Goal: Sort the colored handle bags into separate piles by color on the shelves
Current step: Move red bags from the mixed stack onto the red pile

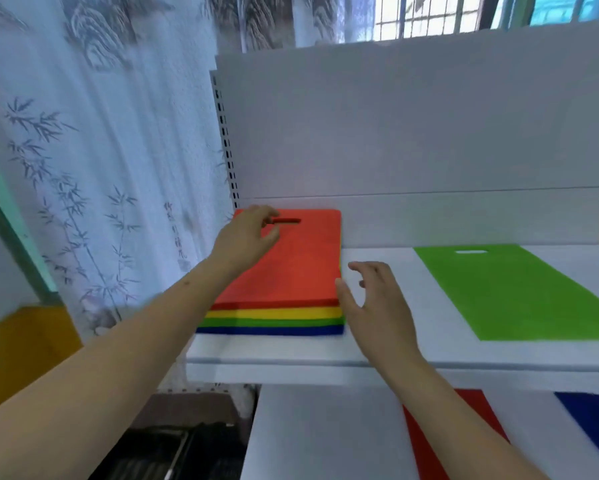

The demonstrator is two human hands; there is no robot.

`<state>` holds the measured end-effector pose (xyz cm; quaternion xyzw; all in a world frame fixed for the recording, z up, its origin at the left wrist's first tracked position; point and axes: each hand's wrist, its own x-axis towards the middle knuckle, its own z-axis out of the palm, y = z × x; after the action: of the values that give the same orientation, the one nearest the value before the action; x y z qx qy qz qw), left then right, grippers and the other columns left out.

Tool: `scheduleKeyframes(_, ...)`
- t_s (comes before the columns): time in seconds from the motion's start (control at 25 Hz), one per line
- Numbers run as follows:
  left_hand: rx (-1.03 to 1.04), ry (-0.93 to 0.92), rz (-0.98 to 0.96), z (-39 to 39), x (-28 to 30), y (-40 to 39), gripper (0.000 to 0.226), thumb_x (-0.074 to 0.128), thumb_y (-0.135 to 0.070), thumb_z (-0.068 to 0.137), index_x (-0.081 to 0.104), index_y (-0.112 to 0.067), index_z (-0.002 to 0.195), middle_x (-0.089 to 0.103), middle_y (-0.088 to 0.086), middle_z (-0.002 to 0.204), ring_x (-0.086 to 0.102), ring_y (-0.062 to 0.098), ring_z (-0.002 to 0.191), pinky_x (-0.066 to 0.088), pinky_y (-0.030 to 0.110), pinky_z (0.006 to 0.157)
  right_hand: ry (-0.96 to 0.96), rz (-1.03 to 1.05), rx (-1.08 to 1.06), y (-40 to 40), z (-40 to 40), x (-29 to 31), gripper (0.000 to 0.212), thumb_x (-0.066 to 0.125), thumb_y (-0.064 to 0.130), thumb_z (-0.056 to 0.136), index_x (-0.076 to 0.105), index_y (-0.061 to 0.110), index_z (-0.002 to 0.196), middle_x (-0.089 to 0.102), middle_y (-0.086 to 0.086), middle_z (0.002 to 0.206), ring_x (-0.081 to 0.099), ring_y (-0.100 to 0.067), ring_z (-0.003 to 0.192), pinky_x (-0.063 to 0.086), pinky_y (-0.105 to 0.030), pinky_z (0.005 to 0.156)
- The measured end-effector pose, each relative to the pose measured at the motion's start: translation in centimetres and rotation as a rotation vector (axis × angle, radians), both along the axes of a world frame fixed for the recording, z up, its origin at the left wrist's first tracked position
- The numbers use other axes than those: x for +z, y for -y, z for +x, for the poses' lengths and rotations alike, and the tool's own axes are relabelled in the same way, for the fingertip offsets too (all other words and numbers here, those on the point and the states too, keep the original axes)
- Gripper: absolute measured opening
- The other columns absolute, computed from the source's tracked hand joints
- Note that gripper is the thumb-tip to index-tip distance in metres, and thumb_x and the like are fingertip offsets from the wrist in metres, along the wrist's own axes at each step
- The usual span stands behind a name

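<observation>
Bag stack (284,271) lies between left hand (246,237) and right hand (374,299).

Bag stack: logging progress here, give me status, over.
Left hand open at red top bag's handle slot. Right hand open beside stack. One green bag already laid out. Nothing in the way.

Looks like a shop or stockroom setup you're in: white metal retail shelving (377,355) w/ slotted upright (226,133) and plain back panel (412,126), flat stock of colored handle bags (280,271) laid out on it. Behind: sheer bamboo-print curtain (93,161), barred window (426,15).
</observation>
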<state>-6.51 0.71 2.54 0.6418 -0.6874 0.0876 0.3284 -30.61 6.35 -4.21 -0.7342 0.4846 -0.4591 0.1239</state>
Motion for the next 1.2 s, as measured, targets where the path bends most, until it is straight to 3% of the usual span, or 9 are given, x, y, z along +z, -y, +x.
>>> scheduleKeyframes(0.2, 0.055, 0.126, 0.265, 7.3, -0.9, 6.0, 0.070, 0.060, -0.043, 0.091, 0.034, -0.011, 0.148, 0.035, 0.014, 0.151, 0.034, 0.030, 0.137, 0.032, 0.041, 0.112, -0.291, 0.226, -0.004, 2.7, 5.2, 2.1, 0.082, 0.030, 0.071, 0.089, 0.021, 0.018, 0.152, 0.029, -0.001, 0.155, 0.026, -0.018, 0.142, 0.029, -0.034, 0.111)
scheduleKeyframes(0.4, 0.092, 0.187, 0.443, 10.4, -4.1, 8.1, 0.090, 0.052, -0.058, 0.091, 0.008, -0.013, 0.156, 0.000, 0.006, 0.163, 0.001, 0.027, 0.150, 0.014, 0.043, 0.121, -0.412, 0.308, -0.075, 2.7, 6.7, -0.2, 0.079, 0.043, 0.066, 0.088, 0.022, 0.021, 0.150, 0.035, -0.002, 0.151, 0.035, -0.021, 0.137, 0.036, -0.036, 0.108)
scheduleKeyframes(0.52, 0.082, 0.241, 0.292, 10.4, -5.1, 8.4, 0.076, 0.052, -0.056, 0.091, 0.028, -0.017, 0.152, 0.010, 0.006, 0.163, 0.003, 0.025, 0.150, 0.022, 0.042, 0.117, -0.363, 0.251, -0.099, 2.6, 6.8, -0.3, 0.062, 0.045, 0.059, 0.092, 0.039, 0.026, 0.144, 0.043, 0.003, 0.147, 0.037, -0.017, 0.136, 0.032, -0.033, 0.111)
scheduleKeyframes(0.64, 0.057, 0.392, 0.146, 9.8, -5.3, 8.5, 0.043, 0.055, -0.044, 0.094, 0.060, -0.022, 0.131, 0.027, 0.009, 0.158, 0.012, 0.028, 0.149, 0.024, 0.042, 0.117, -0.331, 0.165, -0.151, 2.2, 7.2, -0.1, 0.044, 0.048, 0.050, 0.094, 0.053, 0.030, 0.134, 0.058, 0.006, 0.131, 0.052, -0.016, 0.119, 0.041, -0.030, 0.099)
scheduleKeyframes(0.84, 0.021, 0.481, 0.174, 8.4, -4.5, 7.3, 0.032, 0.046, -0.027, 0.093, 0.071, -0.017, 0.110, 0.052, 0.003, 0.141, 0.040, 0.025, 0.137, 0.024, 0.037, 0.113, -0.231, 0.029, -0.142, 2.2, 7.1, -0.4, 0.025, 0.052, 0.033, 0.096, 0.070, 0.030, 0.113, 0.066, 0.005, 0.117, 0.057, -0.017, 0.109, 0.044, -0.029, 0.094)
scheduleKeyframes(0.92, -0.022, 0.374, 0.079, 7.9, -3.6, 6.4, 0.038, 0.035, -0.033, 0.087, 0.065, -0.011, 0.093, 0.061, 0.006, 0.119, 0.055, 0.029, 0.116, 0.039, 0.038, 0.095, -0.188, -0.027, -0.169, 2.2, 6.5, -0.3, 0.025, 0.052, 0.031, 0.097, 0.070, 0.030, 0.115, 0.060, 0.002, 0.130, 0.052, -0.020, 0.120, 0.041, -0.031, 0.102)
scheduleKeyframes(1.0, -0.092, 0.073, -0.011, 6.7, -2.1, 5.6, 0.021, 0.042, -0.028, 0.088, 0.051, -0.010, 0.083, 0.056, 0.010, 0.103, 0.055, 0.028, 0.098, 0.046, 0.040, 0.079, -0.036, -0.042, -0.174, 1.8, 5.2, 0.3, 0.027, 0.052, 0.028, 0.097, 0.067, 0.031, 0.119, 0.056, -0.003, 0.136, 0.053, -0.020, 0.123, 0.041, -0.027, 0.105)
scheduleKeyframes(1.12, -0.192, -0.244, -0.080, 3.4, 0.9, 4.9, 0.011, 0.053, -0.018, 0.093, 0.050, -0.011, 0.085, 0.053, 0.000, 0.097, 0.054, 0.019, 0.091, 0.044, 0.032, 0.078, 0.402, 0.097, -0.014, 1.1, 1.3, 1.8, 0.026, 0.058, 0.018, 0.095, 0.070, 0.033, 0.111, 0.069, -0.001, 0.112, 0.067, -0.010, 0.088, 0.057, -0.023, 0.074)
scheduleKeyframes(1.2, -0.240, -0.472, -0.028, 0.0, 2.5, 4.2, 0.016, 0.061, -0.025, 0.093, 0.058, -0.011, 0.087, 0.058, -0.008, 0.083, 0.055, 0.003, 0.072, 0.042, 0.017, 0.065, 0.540, 0.192, 0.046, 0.7, -2.2, 2.6, 0.027, 0.061, 0.011, 0.092, 0.072, 0.035, 0.097, 0.071, 0.002, 0.097, 0.067, -0.005, 0.074, 0.057, -0.023, 0.060)
